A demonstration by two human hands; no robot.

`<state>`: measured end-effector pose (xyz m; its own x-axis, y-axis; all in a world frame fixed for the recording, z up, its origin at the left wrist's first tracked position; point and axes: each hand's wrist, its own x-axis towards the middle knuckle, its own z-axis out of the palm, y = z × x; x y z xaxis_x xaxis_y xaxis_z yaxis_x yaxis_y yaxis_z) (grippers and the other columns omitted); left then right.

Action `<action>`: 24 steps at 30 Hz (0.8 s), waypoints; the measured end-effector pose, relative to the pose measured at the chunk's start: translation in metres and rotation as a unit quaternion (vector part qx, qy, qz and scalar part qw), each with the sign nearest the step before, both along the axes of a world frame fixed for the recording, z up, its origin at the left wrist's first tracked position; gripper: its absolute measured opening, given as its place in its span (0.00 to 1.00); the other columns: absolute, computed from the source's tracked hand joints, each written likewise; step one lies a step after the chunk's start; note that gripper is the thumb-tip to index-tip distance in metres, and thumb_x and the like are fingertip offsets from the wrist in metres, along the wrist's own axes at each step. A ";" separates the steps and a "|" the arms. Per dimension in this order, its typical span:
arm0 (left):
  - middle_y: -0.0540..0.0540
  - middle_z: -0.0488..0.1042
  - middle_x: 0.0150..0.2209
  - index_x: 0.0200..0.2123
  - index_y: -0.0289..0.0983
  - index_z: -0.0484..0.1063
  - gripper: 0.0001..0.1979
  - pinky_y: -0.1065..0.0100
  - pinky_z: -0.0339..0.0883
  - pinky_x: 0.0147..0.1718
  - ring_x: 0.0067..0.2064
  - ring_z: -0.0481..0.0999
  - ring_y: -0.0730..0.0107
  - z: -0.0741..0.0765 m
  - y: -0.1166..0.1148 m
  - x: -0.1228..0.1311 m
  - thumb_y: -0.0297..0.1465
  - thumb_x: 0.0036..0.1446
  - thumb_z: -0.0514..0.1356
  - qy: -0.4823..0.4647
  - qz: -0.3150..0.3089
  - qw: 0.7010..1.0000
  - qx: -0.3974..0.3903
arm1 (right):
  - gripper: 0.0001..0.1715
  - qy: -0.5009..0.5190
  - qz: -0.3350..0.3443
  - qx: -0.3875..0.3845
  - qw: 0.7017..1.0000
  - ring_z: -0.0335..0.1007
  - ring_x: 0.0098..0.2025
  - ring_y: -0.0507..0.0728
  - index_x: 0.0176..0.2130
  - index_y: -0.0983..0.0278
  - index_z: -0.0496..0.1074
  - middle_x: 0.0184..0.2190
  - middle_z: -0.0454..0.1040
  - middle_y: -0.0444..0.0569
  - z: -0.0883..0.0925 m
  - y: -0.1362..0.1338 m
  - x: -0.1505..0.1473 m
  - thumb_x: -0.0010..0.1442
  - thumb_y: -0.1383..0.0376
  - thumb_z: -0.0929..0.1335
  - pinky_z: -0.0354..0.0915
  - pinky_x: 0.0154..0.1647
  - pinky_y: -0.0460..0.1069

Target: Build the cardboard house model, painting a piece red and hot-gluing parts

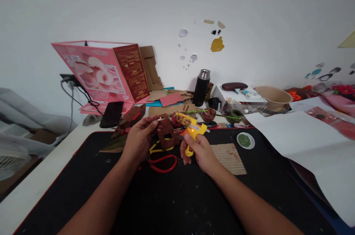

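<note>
My right hand point(202, 152) is wrapped round the handle of a yellow glue gun point(200, 129), its small light glowing orange and its stained nozzle pointing left. Opposite the nozzle, my left hand point(141, 133) pinches a small pale-tipped piece point(160, 119) between thumb and fingers; its kind is too small to make out. Brown cut sheet material point(168, 131) lies just behind and between the hands. Beneath them on the black mat point(172, 205) rest red-handled scissors point(165, 170) and a tool with yellow handles point(158, 150), partly covered.
Corrugated cardboard point(229, 158) and a small dish of green material point(245, 140) lie to the right. Behind stand a black thermos point(202, 88), a white box point(235, 94) and a beige bowl point(273, 96). A pink box point(100, 72) and black phone point(111, 114) occupy the left.
</note>
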<state>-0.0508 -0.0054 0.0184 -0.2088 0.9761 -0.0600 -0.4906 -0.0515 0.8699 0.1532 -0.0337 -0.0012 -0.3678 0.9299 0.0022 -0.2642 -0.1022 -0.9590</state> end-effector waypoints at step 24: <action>0.48 0.82 0.33 0.33 0.36 0.82 0.24 0.72 0.72 0.37 0.34 0.78 0.73 0.002 -0.003 0.000 0.40 0.33 0.84 0.067 0.001 0.998 0.008 | 0.38 -0.074 -0.060 -0.024 0.995 0.57 0.12 0.49 0.32 0.63 0.70 0.13 0.67 0.39 0.006 -0.008 -0.008 0.55 0.31 0.72 0.51 0.09 0.42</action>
